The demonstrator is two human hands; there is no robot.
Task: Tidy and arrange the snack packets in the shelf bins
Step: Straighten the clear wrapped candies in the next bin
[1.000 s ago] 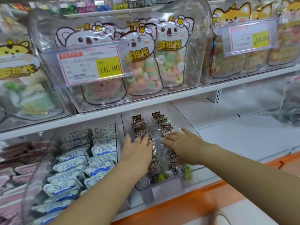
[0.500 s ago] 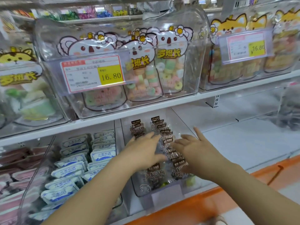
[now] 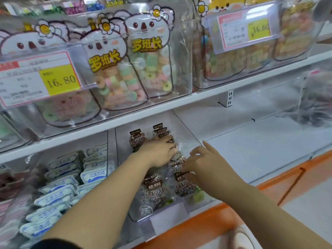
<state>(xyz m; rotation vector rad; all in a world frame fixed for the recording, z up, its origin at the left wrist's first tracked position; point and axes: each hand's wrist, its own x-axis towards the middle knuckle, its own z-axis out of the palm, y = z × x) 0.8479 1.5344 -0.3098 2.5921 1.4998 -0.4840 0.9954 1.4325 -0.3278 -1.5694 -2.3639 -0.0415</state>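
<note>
Dark brown snack packets [image 3: 156, 191] lie in two rows inside a clear shelf bin [image 3: 139, 212] on the lower shelf. My left hand [image 3: 158, 152] lies palm down on the left row near the back, with its fingers reaching over to the right row. My right hand [image 3: 203, 163] is at the right row. Its thumb and curled fingers pinch the edge of a packet while the index finger points up. Packets under both hands are partly hidden.
A bin of white and blue packets [image 3: 59, 192] stands to the left. Above, clear bins hold koala candy bags [image 3: 143, 56] behind a price tag [image 3: 40, 79]. A white shelf board [image 3: 251, 150] with an orange front edge [image 3: 269, 186] runs to the right.
My left hand slid further back and to the right over the packets. My right hand went from lying flat to curling its fingers on a packet in the right row.
</note>
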